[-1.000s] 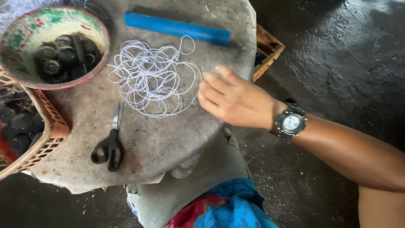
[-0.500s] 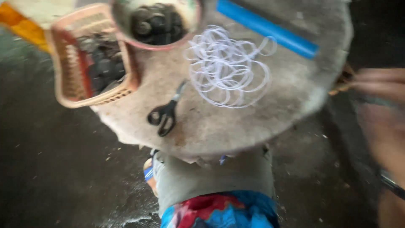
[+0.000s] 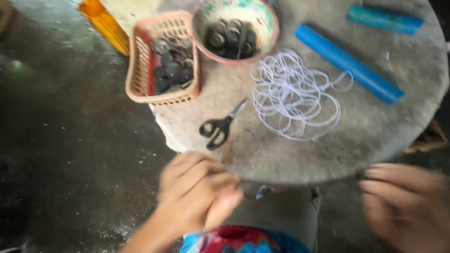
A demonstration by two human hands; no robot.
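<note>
Both hands are now hovering at the desk [image 3: 281, 159] edge below the scissors [image 3: 218, 127], left hand [image 3: 197, 197] loosely curled and empty, right hand [image 3: 405, 204] blurred, grip unclear, white cord [image 3: 295, 98] lying untouched.

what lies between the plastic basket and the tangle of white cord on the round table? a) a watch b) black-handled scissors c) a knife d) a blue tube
b: the black-handled scissors lie on the round grey stone table, below the orange plastic basket and left of the tangle of white cord; the long blue tube lies beyond the cord on its far right side.
</note>
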